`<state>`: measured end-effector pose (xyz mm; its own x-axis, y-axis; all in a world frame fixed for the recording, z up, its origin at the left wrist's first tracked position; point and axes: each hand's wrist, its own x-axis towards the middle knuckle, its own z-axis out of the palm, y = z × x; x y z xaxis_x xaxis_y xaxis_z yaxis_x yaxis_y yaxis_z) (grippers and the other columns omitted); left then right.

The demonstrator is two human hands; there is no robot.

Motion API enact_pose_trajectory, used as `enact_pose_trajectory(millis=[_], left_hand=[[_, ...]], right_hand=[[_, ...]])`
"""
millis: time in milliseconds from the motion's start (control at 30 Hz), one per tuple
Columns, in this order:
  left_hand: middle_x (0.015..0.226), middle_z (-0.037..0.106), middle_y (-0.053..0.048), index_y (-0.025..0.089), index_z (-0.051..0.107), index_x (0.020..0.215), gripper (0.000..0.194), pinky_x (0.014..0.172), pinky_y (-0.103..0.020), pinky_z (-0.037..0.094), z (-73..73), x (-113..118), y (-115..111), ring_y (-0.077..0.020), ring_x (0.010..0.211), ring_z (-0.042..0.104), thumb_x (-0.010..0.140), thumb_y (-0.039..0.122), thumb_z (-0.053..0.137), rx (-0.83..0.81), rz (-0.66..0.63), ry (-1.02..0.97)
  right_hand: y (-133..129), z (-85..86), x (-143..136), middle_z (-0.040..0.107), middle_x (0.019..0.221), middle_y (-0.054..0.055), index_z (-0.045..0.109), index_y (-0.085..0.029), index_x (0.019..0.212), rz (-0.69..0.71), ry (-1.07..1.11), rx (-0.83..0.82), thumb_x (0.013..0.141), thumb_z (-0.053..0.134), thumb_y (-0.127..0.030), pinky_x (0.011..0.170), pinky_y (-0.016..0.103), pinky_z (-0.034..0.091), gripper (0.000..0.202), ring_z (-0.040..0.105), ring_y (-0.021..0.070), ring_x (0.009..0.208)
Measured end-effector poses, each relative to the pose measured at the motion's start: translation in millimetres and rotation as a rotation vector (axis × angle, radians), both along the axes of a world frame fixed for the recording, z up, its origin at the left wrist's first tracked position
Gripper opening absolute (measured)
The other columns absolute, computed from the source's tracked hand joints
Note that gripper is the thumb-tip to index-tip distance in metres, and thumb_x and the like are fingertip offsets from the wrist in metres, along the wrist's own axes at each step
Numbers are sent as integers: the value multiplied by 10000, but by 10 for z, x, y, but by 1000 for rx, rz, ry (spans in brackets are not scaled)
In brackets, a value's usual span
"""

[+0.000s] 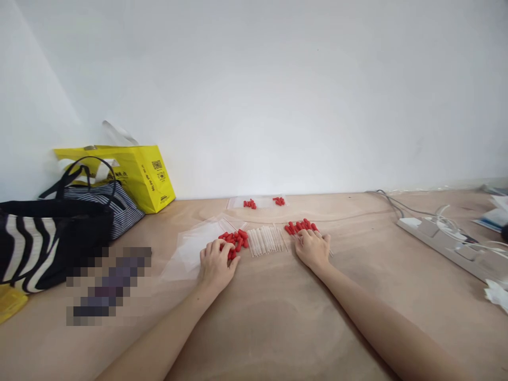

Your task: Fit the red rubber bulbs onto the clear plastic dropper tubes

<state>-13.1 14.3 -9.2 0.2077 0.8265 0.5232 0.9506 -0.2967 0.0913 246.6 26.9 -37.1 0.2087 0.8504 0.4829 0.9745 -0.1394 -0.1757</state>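
Note:
My left hand (216, 263) is at the near left edge of a heap of small red tapered caps (238, 239). Its fingers bend over the caps and its thumb stands apart; whether a cap is gripped underneath is hidden. To the right of the heap, thin whitish sticks (266, 241) lie side by side in a row. My right hand (313, 250) rests on a second group of sticks, whose red ends (305, 224) point toward the wall. Its fingers are spread and slightly bent on them. Clear flat plastic bags (188, 248) lie beneath and left of the cap heap.
Another clear bag (260, 202) with red-ended pieces lies by the wall. At left stand a yellow bag (159, 182), a striped bag (123, 209) and a black-and-white bag (59, 238), near a blurred-out object (113, 286). A power strip (448, 246) with cables lies at right.

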Motion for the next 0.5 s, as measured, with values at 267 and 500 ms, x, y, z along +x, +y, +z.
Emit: enact_pose_trajectory(millis=[267,500], left_hand=[[884,555,-51,201,528,826,147,702,-352,369,-47,-53,91,-220,845,517,805,312,433,9,-57,-62],[826,585,-45,192,496,808,87,679,-337,367,-28,-49,162,-212,798,534,796,185,410,13,-20,-74]], right_hand=[[-25,69,-111,629,809,74,629,-182,762,77,-10,82,767,414,-263,738,354,211,230,512,203,788],[81,209,-329,626,822,125,647,-151,729,31,-5,-134,757,426,-293,779,389,212,264,522,240,846]])
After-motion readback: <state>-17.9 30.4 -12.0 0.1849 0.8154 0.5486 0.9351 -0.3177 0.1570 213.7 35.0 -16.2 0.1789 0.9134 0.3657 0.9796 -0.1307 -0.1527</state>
